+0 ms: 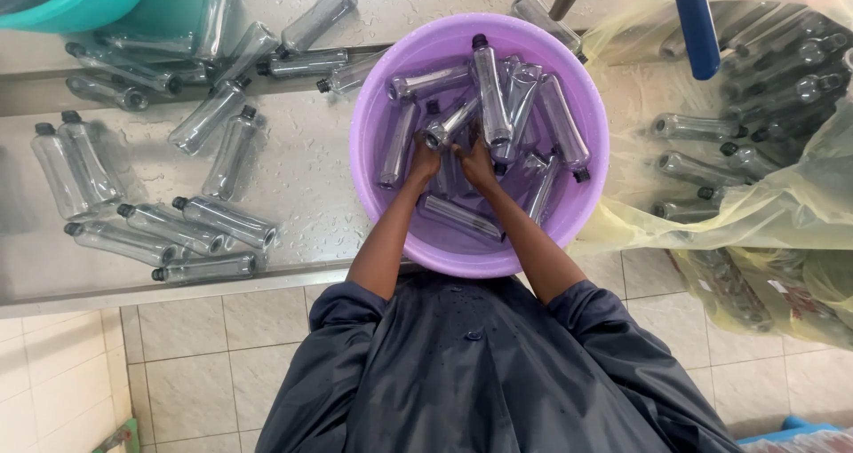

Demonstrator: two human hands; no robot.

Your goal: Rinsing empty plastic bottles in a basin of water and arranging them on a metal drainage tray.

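1. Teal tub (pixel 75 0): sits at the top left corner, smooth plastic, only partly in view.
2. Steel counter (pixel 302 195): a flat, wet metal surface. About seventeen clear plastic bottles with dark caps lie on their sides across it, left of the basin. Four of them (pixel 178 235) lie near the front edge.
3. Purple basin (pixel 378 164): round, smooth plastic, resting on the counter's front edge. Roughly ten clear bottles lie or lean inside it.
4. Left hand (pixel 425 162): down inside the basin, fingers curled and closed around the lower end of a small clear bottle (pixel 451 123), which tilts up to the right.
5. Right hand (pixel 477 162): just beside the left hand, touching it, fingers bent among the bottles. Whether it clamps the same bottle cannot be told.
6. Yellow bag (pixel 773 213): thin, crinkled plastic film, lying open to the right of the basin, holding many more clear bottles; the count is unclear.
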